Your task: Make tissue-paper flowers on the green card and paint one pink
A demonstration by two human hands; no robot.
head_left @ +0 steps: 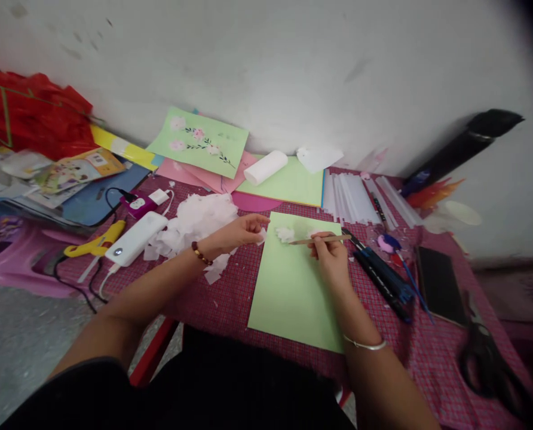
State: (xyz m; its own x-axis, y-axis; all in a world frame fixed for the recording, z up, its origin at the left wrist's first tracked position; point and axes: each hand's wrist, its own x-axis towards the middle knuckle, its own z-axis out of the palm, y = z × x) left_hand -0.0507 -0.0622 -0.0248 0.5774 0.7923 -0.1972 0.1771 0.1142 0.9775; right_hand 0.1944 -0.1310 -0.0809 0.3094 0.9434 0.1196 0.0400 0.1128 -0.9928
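A light green sheet (296,292) lies on the checked tablecloth, with a tuft of white paper (285,234) near its top left. My right hand (331,257) is closed around a thin brown stick (333,238), whose left tip is at the tuft. Another bit of white shows partly behind my right fingers. Just past the sheet's left edge, my left hand (246,232) pinches a small white paper piece (262,236). Behind and left of that hand is a heap of white paper pieces (204,215).
A yellow glue gun (95,242), white power bank (136,239) and cables lie left. At the back are a flower-decorated green sheet (199,140) and paper roll (265,167). Right are white sticks (349,197), dark cutters (383,280), a black phone-like slab (441,283) and scissors (488,358).
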